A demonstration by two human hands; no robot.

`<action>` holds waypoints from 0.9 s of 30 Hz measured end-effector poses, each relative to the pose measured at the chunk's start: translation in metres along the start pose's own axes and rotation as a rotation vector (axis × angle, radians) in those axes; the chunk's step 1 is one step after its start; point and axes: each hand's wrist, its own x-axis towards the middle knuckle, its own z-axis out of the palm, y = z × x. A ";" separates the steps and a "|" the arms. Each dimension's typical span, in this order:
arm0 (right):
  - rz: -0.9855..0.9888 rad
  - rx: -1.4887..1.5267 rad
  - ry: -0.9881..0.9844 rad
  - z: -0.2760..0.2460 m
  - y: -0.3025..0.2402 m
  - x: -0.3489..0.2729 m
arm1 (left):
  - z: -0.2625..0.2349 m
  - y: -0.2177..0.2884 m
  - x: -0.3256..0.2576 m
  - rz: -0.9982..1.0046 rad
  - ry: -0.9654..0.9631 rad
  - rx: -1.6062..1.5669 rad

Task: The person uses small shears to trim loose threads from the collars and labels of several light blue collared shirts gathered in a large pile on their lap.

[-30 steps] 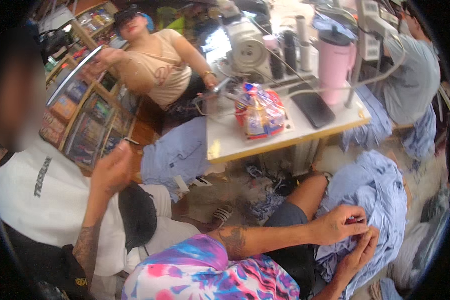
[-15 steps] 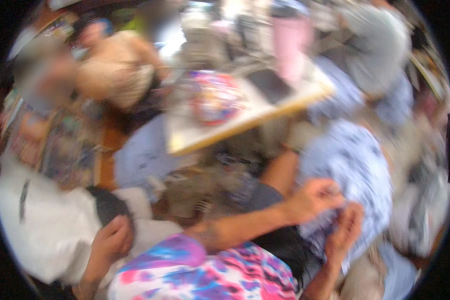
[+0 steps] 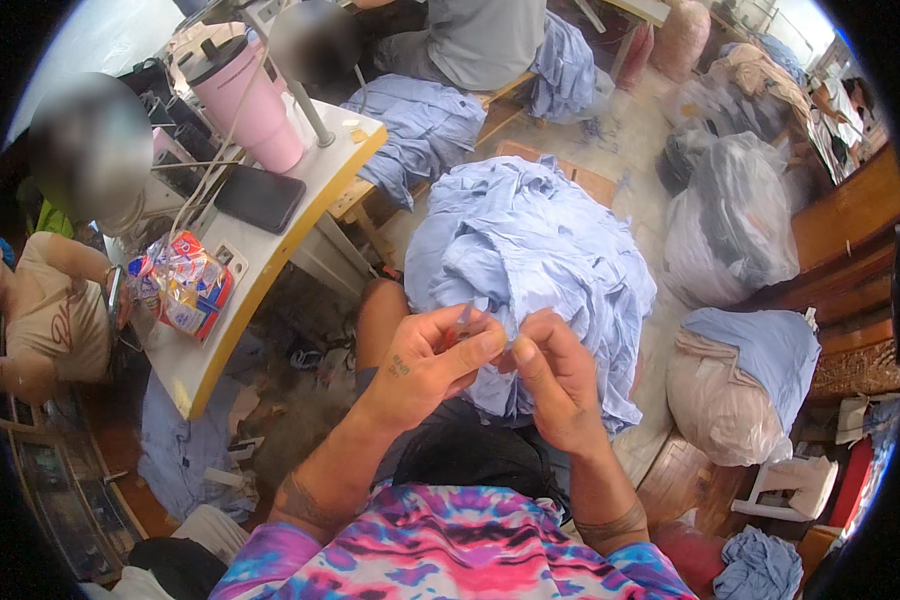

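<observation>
While the left hand [image 3: 425, 365] and right hand [image 3: 555, 385] meet, fingertips pinched on an edge of the light-blue garment heap [image 3: 530, 270] on the lap, work appears early: most cloth still bunched, pink tumbler [image 3: 250, 105] on the table [image 3: 270, 260] untouched.

The person wears a tie-dye top [image 3: 440, 550] swirled in pink, purple, blue and white, with short sleeves that leave both forearms bare. Dark shorts [image 3: 470, 455], black or nearly so, cover the lap. The left hand [image 3: 425, 370] carries a small dark tattoo, and dark tattoo bands circle both forearms.
</observation>
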 end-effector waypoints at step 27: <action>0.017 0.279 0.076 -0.029 0.000 0.017 | -0.023 0.023 -0.005 0.195 0.062 0.173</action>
